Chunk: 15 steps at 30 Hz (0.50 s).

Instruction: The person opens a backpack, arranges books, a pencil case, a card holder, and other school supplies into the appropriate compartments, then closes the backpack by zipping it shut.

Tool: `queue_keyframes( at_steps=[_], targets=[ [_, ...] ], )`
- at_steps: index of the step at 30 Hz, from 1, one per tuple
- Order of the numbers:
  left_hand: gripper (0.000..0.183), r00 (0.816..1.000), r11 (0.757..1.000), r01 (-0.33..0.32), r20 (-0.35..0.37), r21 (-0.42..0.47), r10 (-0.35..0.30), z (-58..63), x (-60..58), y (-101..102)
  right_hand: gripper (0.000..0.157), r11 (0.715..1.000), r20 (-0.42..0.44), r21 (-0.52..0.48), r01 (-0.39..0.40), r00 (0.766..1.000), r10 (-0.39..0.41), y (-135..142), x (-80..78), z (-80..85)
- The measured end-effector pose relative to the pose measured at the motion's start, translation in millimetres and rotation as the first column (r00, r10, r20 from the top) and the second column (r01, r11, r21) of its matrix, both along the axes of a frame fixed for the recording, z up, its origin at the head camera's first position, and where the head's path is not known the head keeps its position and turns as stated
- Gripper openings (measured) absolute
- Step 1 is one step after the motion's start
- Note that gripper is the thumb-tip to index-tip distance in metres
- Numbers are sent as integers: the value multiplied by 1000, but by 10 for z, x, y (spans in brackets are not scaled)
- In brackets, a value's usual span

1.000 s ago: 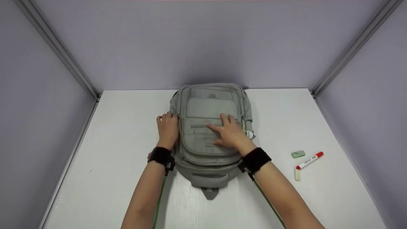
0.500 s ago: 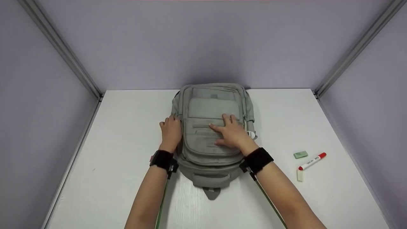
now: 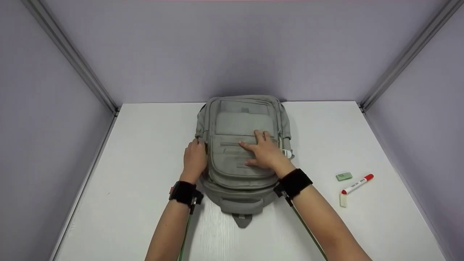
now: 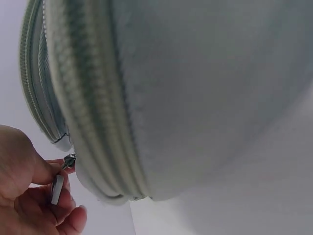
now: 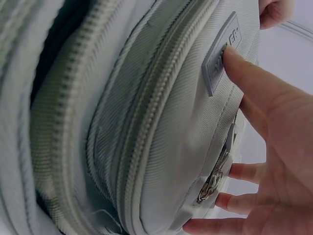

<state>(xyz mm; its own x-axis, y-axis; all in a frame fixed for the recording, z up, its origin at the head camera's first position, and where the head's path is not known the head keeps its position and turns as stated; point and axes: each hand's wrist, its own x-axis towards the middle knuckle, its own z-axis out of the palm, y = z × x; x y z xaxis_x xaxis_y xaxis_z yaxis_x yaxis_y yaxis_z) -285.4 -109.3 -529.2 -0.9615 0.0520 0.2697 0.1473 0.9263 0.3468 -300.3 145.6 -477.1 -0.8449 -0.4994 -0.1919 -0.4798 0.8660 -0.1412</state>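
A grey-green backpack point(image 3: 243, 123) lies on the white table, front side up, its top handle point(image 3: 242, 206) toward me. At its left side my left hand point(image 3: 195, 156) pinches a zipper pull point(image 4: 57, 188) between thumb and fingers; the metal slider point(image 4: 69, 160) shows just beyond the fingertips in the left wrist view. My right hand point(image 3: 267, 151) rests on the front panel with fingers spread. In the right wrist view its thumb touches a rubber label point(image 5: 220, 54), and the other fingers lie near a second zipper pull point(image 5: 212, 183).
Right of the backpack lie a green eraser point(image 3: 344, 176), a white marker with red ends point(image 3: 357, 184) and a small cream-coloured block point(image 3: 343, 200). A white buckle point(image 3: 287, 153) shows at the backpack's right side. Pale panels point(image 3: 239, 47) enclose the table at the back and both sides.
My left hand has slid toward me along the backpack's left side, pulling the zipper pull. The right hand keeps its place on the front panel. The view has shifted slightly.
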Motion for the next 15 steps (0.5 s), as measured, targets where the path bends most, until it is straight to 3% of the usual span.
queue_keyframes(
  at_steps=[6,15],
  targets=[
    [25,998,996,-28,56,85,23,-8,92,23,74,1000,-5,10,-3,1000,3,-8,8,0],
    [28,1000,992,-10,18,127,8,-41,267,-15,73,1000,-8,23,-17,1000,17,-39,14,17]
  ],
)
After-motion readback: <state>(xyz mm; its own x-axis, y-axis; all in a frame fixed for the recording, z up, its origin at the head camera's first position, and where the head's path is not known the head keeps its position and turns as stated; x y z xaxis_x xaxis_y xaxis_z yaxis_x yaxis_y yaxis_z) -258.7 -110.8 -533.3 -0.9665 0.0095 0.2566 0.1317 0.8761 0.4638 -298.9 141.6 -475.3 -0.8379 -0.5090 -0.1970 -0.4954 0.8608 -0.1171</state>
